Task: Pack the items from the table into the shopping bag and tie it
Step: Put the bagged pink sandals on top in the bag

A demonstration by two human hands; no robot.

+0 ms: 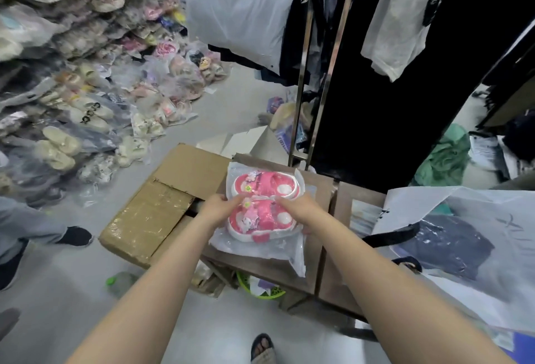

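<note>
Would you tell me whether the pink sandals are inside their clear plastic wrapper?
Inside: glossy film covers the pink sandals, and the wrapper extends past them.

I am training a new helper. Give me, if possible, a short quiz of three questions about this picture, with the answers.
1. True or false: the left hand and the right hand both hold the pink slippers.
2. The slippers are packed in: A) a clear plastic wrapper; B) a green basket; C) a paper envelope.
3. Fill in: to the left of the table stands a ______ box.
Key: 1 true; 2 A; 3 cardboard.
</note>
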